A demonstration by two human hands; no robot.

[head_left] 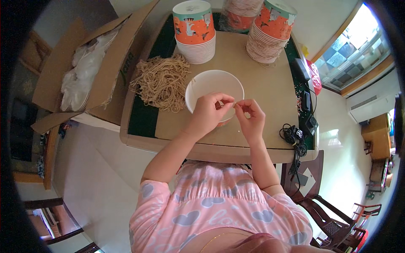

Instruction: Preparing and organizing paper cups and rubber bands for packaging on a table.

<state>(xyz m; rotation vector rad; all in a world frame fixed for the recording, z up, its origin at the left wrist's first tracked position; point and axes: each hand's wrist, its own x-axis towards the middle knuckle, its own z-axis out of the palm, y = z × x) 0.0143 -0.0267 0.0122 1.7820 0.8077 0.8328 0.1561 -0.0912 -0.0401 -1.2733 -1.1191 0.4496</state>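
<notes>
a: largest first?
b: table (pixel 261 156), topped with a brown board (pixel 270 122).
a: next down?
b: paper tub (pixel 211 82), white inside, on the board, open end up. probably light and stiff-walled, easily dented; best held low around the sides or by the rim.
a: beside it?
b: heap of tan string (pixel 162 82), just left of the tub. likely soft, limp, quick to tangle; best drawn by one loose end.
a: hands?
b: left hand (pixel 210 109) and right hand (pixel 252 120) at the tub's near side, both pinched thumb to forefinger, tips nearly meeting. touching the rim? cannot tell.
a: smallest?
b: apparently a thin strand (pixel 235 104), gripped between both pinches; too small to confirm. presumably almost weightless; best held near the ends.
</notes>
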